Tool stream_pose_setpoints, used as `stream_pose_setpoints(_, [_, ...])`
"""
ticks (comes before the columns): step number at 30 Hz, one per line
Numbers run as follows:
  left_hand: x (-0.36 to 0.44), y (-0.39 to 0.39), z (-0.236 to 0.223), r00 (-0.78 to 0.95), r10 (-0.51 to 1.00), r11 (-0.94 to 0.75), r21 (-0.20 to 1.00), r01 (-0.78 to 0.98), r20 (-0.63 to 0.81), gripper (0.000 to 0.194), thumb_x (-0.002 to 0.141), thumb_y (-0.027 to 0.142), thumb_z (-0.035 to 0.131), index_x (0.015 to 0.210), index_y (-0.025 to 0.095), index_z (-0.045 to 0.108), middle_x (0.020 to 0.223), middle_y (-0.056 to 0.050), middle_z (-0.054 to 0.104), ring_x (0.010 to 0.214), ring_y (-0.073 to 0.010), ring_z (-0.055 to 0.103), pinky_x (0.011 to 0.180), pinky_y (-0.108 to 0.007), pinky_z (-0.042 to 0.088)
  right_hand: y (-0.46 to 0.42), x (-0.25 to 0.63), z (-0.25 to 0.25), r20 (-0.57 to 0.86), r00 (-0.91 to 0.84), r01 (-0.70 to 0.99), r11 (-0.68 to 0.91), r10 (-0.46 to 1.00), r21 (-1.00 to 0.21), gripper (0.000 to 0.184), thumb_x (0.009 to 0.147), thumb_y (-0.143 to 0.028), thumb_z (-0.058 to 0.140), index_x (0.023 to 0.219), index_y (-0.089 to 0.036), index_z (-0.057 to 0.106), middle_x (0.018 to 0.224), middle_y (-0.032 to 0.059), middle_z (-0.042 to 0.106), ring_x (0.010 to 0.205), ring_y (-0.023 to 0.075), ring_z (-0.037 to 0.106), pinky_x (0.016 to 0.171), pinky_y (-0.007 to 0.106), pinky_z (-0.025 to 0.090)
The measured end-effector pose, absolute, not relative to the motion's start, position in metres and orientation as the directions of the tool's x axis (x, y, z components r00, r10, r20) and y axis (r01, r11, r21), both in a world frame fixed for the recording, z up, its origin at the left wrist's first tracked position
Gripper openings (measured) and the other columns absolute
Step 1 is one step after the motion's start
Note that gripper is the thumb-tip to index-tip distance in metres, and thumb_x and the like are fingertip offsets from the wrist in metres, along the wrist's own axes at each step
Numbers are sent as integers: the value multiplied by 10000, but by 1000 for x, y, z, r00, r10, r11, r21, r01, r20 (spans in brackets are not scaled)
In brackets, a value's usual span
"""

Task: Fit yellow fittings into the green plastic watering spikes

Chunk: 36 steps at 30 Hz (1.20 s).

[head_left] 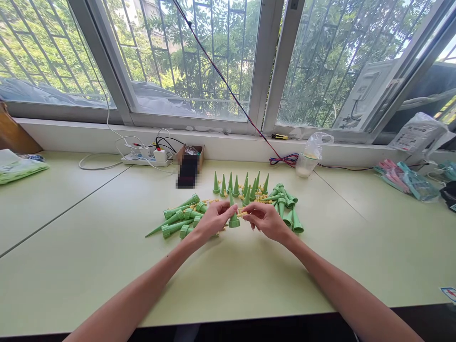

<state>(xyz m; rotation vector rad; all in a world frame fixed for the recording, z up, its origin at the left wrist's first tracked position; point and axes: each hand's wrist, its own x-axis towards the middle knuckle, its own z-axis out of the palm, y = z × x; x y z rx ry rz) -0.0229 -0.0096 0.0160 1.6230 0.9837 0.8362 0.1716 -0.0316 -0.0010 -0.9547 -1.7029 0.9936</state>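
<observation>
Looking down over the pale green table (249, 280), we mark its near edge running under both forearms and its far edge against the white sill (231, 148). Room for our elbows lies on the near side; broad stretches of tabletop extend left and right of the work. Tighter ahead: a left pile of green cones (174, 217), a right pile of green cones (281, 204) and, beyond the hands, a group of upright cones (230, 183) with yellow bits scattered at their feet.

Hard to read: a dark object (187, 172) before the small cardboard box (201, 156) is pixelated. A black item (449, 194) is cut off by the right border. Our left hand covers part of the left pile, and small yellow pieces there are half buried.

Hands: the left hand (214, 219) is partly closed, thumb and fingers gripping one green cone (234, 222), point up, wide ribbed end down, at front centre between the piles. The right hand (264, 219) pinches a small yellow piece (242, 214) between thumb and forefinger, other fingers loosely curled, just beside the cone. Whether piece and cone touch, we cannot tell.
</observation>
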Motion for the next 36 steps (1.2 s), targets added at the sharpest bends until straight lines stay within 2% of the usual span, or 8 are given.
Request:
stream_pose_setpoints(4, [-23,-10,16,466,884,-14,996,93,-31,432,828,560,566,687,184,409,541,83,232,463,-51,190,393,-165,169,-32,171,1,334,-235,173,377,913,-910,210,797,-359,703,883,-168,680,585,-26,564,478,95,529,434,208,422])
stream_pose_setpoints(8, [-23,-10,17,484,874,18,998,60,-45,429,821,562,578,696,176,438,545,83,225,466,-49,170,397,-167,145,-32,171,1,342,-223,156,379,913,-912,214,783,-360,716,879,-172,686,616,-17,585,484,95,535,431,210,424])
stream_pose_setpoints(16, [-23,-10,14,430,902,-133,975,178,45,431,845,547,543,662,185,398,536,77,265,451,-56,250,387,-168,223,-32,172,0,333,-275,184,390,902,-902,216,843,-380,650,860,-165,659,620,-17,563,486,94,533,451,211,428])
stream_pose_setpoints(20, [-23,-10,16,434,893,-239,943,231,120,419,867,500,529,635,184,380,522,72,304,437,-56,275,389,-179,239,-33,173,1,324,-309,203,395,894,-896,237,870,-399,612,841,-167,650,647,-12,557,501,95,534,482,217,439])
stream_pose_setpoints(25, [-23,-11,19,446,882,-290,922,256,153,414,877,478,513,625,184,366,524,69,308,447,-62,283,407,-191,244,-32,173,1,329,-327,226,411,886,-883,254,890,-402,580,801,-169,628,647,-11,559,500,95,533,487,214,437])
stream_pose_setpoints(30, [-23,-10,19,467,858,-364,893,264,212,401,876,451,517,622,176,374,575,56,298,510,-72,289,445,-202,227,-33,174,0,334,-342,288,436,879,-853,346,927,-438,513,744,-164,616,566,-16,551,479,98,523,494,212,422])
stream_pose_setpoints(36, [-22,-11,18,465,857,-376,886,271,221,407,867,445,528,609,177,362,578,55,284,511,-73,269,442,-206,221,-34,173,1,331,-349,345,448,877,-825,482,946,-503,445,639,-163,598,467,-24,508,436,97,487,500,219,401])
